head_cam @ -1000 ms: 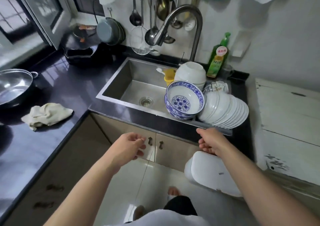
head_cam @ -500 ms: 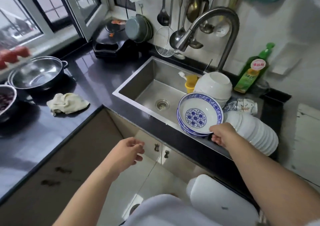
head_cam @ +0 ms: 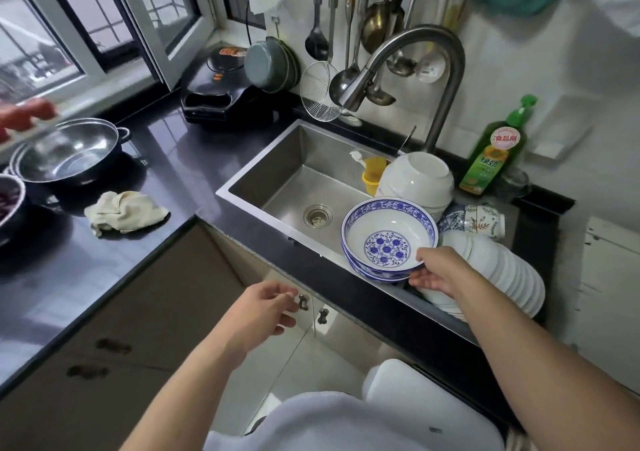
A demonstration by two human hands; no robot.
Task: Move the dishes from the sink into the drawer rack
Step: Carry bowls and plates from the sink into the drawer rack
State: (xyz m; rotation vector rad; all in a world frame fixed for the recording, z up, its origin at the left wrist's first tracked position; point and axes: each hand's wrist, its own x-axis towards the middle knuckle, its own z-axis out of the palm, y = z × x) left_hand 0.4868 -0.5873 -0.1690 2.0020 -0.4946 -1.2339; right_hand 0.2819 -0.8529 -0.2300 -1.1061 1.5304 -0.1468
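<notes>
The sink point(head_cam: 277, 173) was brushed metal with a dull sheen, and the tap point(head_cam: 446, 80) the same. The counter point(head_cam: 180, 160) looked like dark polished stone, glossy with reflections. The bowls point(head_cam: 388, 239) were glazed ceramic, smooth and shiny. A crumpled rag point(head_cam: 124, 211) was soft matt cloth. The pot point(head_cam: 69, 153) was bright mirror-like steel. The soap bottle point(head_cam: 495, 153) was glossy green plastic.

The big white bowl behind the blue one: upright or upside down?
Upside down: the white bowl shows its foot ring facing up, behind the blue bowl.
</notes>
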